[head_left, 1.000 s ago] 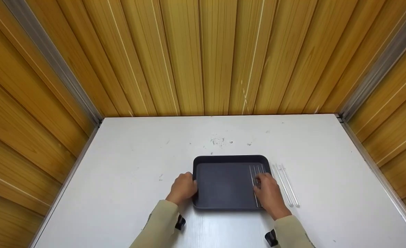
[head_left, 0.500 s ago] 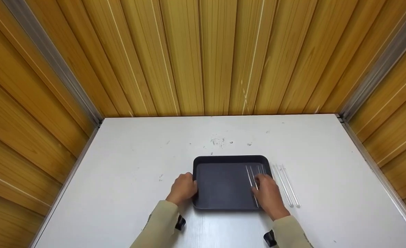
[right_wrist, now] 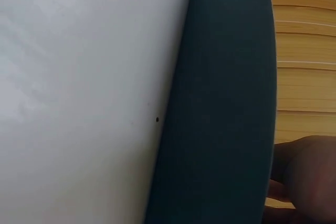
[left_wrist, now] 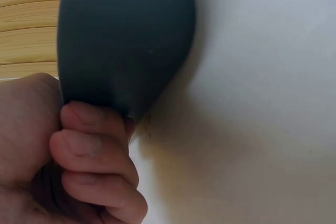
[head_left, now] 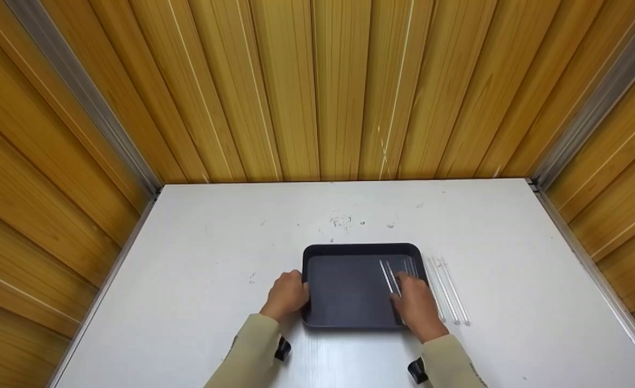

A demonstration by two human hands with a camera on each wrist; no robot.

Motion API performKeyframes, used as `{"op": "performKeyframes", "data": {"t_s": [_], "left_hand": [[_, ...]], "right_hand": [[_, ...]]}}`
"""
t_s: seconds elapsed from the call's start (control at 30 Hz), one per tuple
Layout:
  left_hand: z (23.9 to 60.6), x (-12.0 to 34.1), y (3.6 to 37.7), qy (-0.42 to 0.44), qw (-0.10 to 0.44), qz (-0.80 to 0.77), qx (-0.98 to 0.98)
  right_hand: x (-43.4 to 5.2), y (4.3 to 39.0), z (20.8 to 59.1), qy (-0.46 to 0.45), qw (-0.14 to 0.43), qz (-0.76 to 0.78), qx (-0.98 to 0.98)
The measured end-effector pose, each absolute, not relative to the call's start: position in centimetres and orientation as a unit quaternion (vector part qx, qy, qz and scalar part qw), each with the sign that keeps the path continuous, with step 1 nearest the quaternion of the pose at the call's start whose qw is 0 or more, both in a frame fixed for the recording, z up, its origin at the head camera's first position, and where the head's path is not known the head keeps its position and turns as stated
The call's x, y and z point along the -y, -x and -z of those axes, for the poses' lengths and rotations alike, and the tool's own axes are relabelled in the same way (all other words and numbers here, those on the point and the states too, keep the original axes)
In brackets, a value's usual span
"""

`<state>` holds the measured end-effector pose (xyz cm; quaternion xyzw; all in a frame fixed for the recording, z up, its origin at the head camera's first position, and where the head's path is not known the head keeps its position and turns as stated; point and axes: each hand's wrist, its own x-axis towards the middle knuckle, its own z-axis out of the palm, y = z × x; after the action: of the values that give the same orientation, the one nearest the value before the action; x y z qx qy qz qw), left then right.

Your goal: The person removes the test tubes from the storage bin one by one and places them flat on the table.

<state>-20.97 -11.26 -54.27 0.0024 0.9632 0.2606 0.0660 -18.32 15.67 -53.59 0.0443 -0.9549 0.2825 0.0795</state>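
Observation:
A black tray (head_left: pixel 344 291) lies on the white table (head_left: pixel 215 258). My left hand (head_left: pixel 287 293) grips the tray's left rim; in the left wrist view its curled fingers (left_wrist: pixel 89 145) press against the dark tray wall (left_wrist: pixel 121 35). My right hand (head_left: pixel 417 302) is over the tray's right side and pinches a clear glass rod (head_left: pixel 387 275), which lies slanted just left of a few more rods (head_left: pixel 410 267) in the tray. The right wrist view shows only the tray's outer wall (right_wrist: pixel 220 103) and a sliver of that hand (right_wrist: pixel 307 177).
Three more clear rods (head_left: pixel 446 288) lie side by side on the table just right of the tray. Wooden slat walls (head_left: pixel 317 91) close in the table at the back and both sides.
My right hand has shifted slightly left, and the leftmost rod has moved left with it, away from the other rods in the tray. The left hand and tray have stayed put.

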Motion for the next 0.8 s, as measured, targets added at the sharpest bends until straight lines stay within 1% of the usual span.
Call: {"op": "performKeyframes", "data": {"t_s": [0.5, 0.8], "left_hand": [[54.17, 11.22, 20.92, -0.009, 0.059, -0.260, -0.964], [54.09, 11.23, 21.04, -0.005, 0.077, -0.264, -0.961]], "right_hand": [[-16.09, 18.82, 53.68, -0.024, 0.073, -0.307, 0.949], [-16.20, 18.82, 53.61, -0.013, 0.074, -0.310, 0.948]]}}
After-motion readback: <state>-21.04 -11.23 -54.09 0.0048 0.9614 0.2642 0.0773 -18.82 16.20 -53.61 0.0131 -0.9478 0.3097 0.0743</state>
